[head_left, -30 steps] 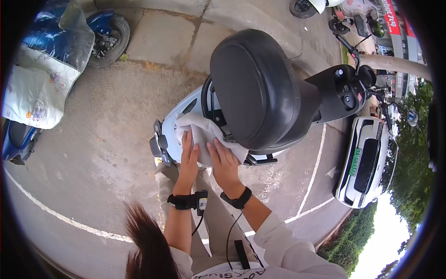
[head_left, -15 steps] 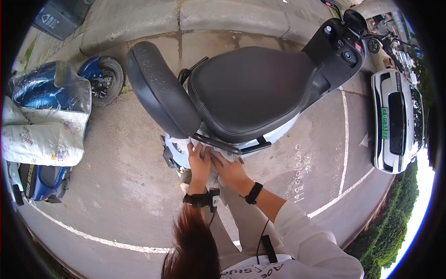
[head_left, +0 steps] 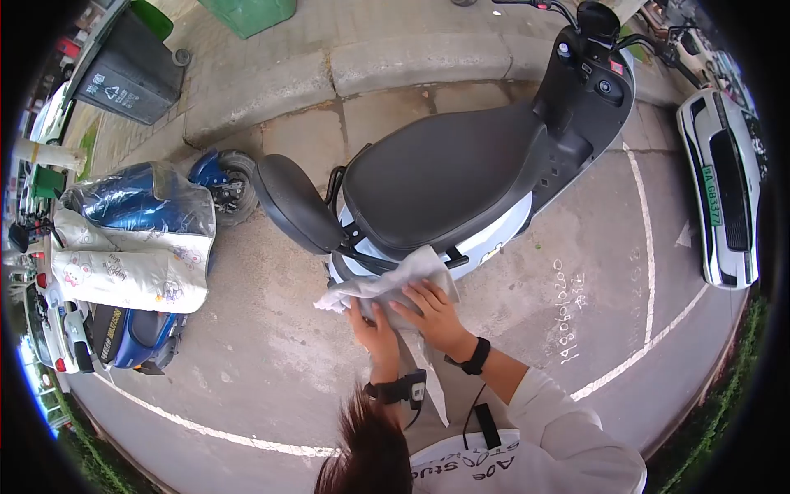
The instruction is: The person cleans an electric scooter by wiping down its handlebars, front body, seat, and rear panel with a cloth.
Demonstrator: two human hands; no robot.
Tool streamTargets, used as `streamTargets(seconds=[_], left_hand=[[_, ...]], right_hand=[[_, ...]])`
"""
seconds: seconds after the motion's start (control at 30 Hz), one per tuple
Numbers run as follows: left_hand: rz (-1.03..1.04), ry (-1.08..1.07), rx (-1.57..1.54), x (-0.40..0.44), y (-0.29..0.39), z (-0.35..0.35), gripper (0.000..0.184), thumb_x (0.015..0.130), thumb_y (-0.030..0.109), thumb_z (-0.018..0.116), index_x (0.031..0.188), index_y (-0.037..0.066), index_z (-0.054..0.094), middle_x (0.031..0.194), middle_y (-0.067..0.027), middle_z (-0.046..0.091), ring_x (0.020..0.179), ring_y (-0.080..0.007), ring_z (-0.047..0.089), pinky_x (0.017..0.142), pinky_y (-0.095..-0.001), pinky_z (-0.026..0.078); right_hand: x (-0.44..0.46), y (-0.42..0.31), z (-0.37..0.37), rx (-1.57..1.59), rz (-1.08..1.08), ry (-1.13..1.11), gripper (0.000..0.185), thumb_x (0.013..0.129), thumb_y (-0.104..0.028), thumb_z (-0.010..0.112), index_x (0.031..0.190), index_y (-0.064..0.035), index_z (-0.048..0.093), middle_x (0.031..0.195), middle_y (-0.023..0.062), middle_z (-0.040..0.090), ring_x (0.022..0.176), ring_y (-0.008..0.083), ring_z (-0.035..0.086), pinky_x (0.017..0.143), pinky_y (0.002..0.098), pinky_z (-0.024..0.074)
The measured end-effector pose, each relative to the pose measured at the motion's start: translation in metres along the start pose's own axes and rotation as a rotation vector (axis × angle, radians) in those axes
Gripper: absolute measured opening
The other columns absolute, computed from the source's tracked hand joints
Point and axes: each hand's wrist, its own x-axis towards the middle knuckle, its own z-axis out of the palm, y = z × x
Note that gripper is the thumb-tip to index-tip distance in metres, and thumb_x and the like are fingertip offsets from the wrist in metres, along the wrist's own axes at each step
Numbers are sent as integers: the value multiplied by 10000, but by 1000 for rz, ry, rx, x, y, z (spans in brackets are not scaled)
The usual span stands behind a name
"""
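A pale grey cloth [head_left: 391,286] is bunched and folded beside the rear of an electric scooter, just below its black side grab rail. My left hand [head_left: 376,336] has its fingers at the cloth's lower left part. Close by on the right, my right hand [head_left: 434,317] presses on the cloth with its fingers slightly spread; both hands hold it between them. The scooter has a black seat [head_left: 444,177], a black backrest [head_left: 290,202] and a light blue-white side panel [head_left: 498,233]. The cloth hides part of the rear panel.
On the left stands a blue scooter under a patterned cover [head_left: 136,272]. A grey wheeled bin [head_left: 132,78] and a green bin [head_left: 251,12] are beyond the curb [head_left: 378,66]. A white car [head_left: 724,189] is parked at the right.
Both hands have drawn back from the scooter's rear panel, and the cloth, earlier mostly tucked under the rail, now shows spread and folded. The view has shifted, revealing more of the bins.
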Motion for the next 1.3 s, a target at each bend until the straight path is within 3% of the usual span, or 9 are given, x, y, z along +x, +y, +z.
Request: streamTargets(seconds=[0.17,0.27,0.4,0.47,0.67,0.77,0.87,1.13,1.3], left_hand=[[101,-218,196,75,-5,23,521,749,66,528,1241,5,370,1112,-244,346,997,-355,415,846,-383,364],[325,-220,488,87,-50,36,458,749,105,552,1188,15,454,1149,-256,349,1013,-363,426,857,-397,367],[-20,-317,466,76,-45,46,414,736,134,583,1125,13,510,1071,-286,446,999,-395,465,864,-396,377],[58,-292,400,63,-50,53,389,731,128,587,1097,13,525,1054,-317,458,959,-433,480,840,-412,399],[291,-923,502,36,-73,61,238,674,185,558,881,142,665,837,-149,614,773,-311,591,698,-339,467],[90,-803,309,11,-42,36,245,682,210,560,889,125,661,773,-138,628,675,-267,606,619,-316,465],[-300,-888,-77,15,-22,-10,256,723,77,584,968,19,631,778,-15,597,690,-67,493,625,-198,411],[68,-848,-68,127,51,-130,270,754,87,596,1021,51,613,628,48,500,541,-31,377,476,-190,324],[209,-910,-184,217,76,-174,310,759,52,573,1064,1,566,879,-68,604,769,-115,529,705,-228,412]], right_hand=[[41,32,48,77,74,-51,433,735,-84,473,1167,-122,474,1206,113,430,1155,273,378,974,384,306],[21,52,72,242,10,-71,537,689,10,462,1208,-123,436,1238,136,391,1161,297,362,968,387,312],[12,51,57,331,177,-128,447,727,9,436,1153,-113,498,1218,99,426,1123,265,411,938,339,351],[-1,51,57,370,246,-125,451,721,36,418,1139,-104,510,1219,104,423,1107,272,424,921,340,363],[-65,69,52,408,491,-520,283,711,-35,448,943,-37,610,935,166,592,913,312,545,818,369,417],[-71,33,6,415,524,-370,351,662,25,452,951,-90,614,935,149,583,897,329,532,791,382,420],[-63,0,-18,463,461,-296,383,643,37,467,982,-84,595,963,134,558,912,315,518,799,375,415],[60,-124,-23,285,411,-133,435,653,-16,511,1076,-117,532,891,115,544,831,314,538,749,371,439],[125,-195,11,275,649,120,437,630,-6,520,1049,-128,545,870,106,505,755,318,548,656,365,464]])
